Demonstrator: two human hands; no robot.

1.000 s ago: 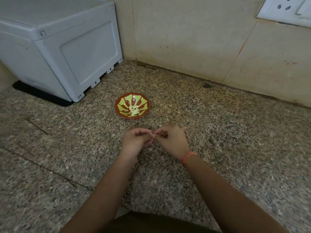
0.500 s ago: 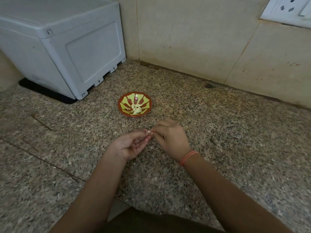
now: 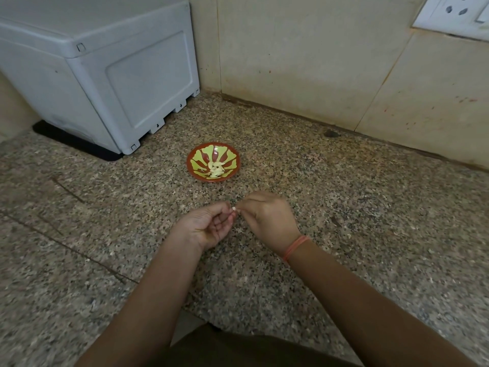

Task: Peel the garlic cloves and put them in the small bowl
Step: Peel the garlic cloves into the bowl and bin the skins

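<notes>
A speckled granite counter [image 3: 370, 207] fills the view, with a grey-white plastic appliance [image 3: 105, 75] on a black mat [image 3: 79, 144] at 10 o'clock, a tiled wall [image 3: 304, 62] across 12 o'clock, and a white socket plate [image 3: 449, 14] cut off by the frame at 1 o'clock. A small dark chip [image 3: 330, 133] lies at the foot of the wall. The small bowl [image 3: 197, 160], red with yellow-green streaks, sits at 12 o'clock from the hands, apart from them, with bare counter between; pale peeled cloves [image 3: 215, 169] lie in its middle. The left hand [image 3: 206, 223], palm turned up and fingers curled, and the right hand [image 3: 270, 218], its back to the camera and an orange band [image 3: 295, 246] on the wrist, meet fingertip to fingertip above the counter, both pinching one garlic clove [image 3: 234, 208]. Only a white speck of it shows between the fingers; the rest is covered, so its long axis and heading cannot be told.
</notes>
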